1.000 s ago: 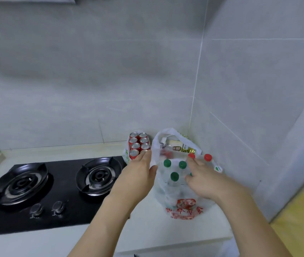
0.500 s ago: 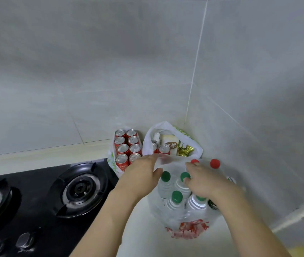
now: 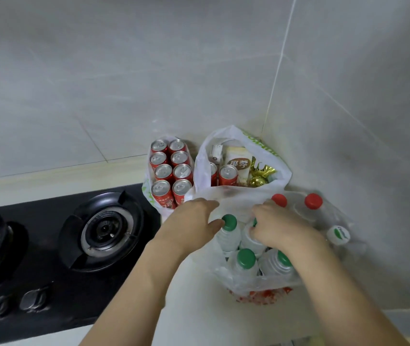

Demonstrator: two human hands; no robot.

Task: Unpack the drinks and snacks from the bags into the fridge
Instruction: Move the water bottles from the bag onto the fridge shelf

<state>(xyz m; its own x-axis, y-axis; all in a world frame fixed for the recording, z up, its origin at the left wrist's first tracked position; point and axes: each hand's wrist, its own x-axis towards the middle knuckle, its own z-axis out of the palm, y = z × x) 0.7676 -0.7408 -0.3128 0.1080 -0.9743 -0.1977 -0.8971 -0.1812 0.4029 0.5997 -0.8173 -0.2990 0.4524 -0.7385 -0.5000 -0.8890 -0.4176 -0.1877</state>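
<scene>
A clear plastic bag [image 3: 239, 285] stands on the counter in the corner, full of water bottles with green caps [image 3: 246, 258] and red caps [image 3: 313, 201]. My left hand [image 3: 194, 226] pinches the bag's left rim, its thumb beside a green-capped bottle [image 3: 229, 231]. My right hand [image 3: 281, 228] reaches into the bag, fingers curled round the neck of another green-capped bottle [image 3: 250, 242]. Behind it, a white bag [image 3: 259, 143] holds red cans, a snack box and gold-wrapped sweets. To its left, a third bag holds several red cans [image 3: 170, 168].
A black gas hob [image 3: 104, 228] with two burners and knobs lies to the left, close to the cans. Grey tiled walls [image 3: 348, 108] close the corner behind and to the right. The pale counter [image 3: 194, 310] shows in front of the bags.
The view has moved closer and tilted down onto the bags. My right hand has gone deeper into the bottle bag and curled round a bottle; my left stays at the rim.
</scene>
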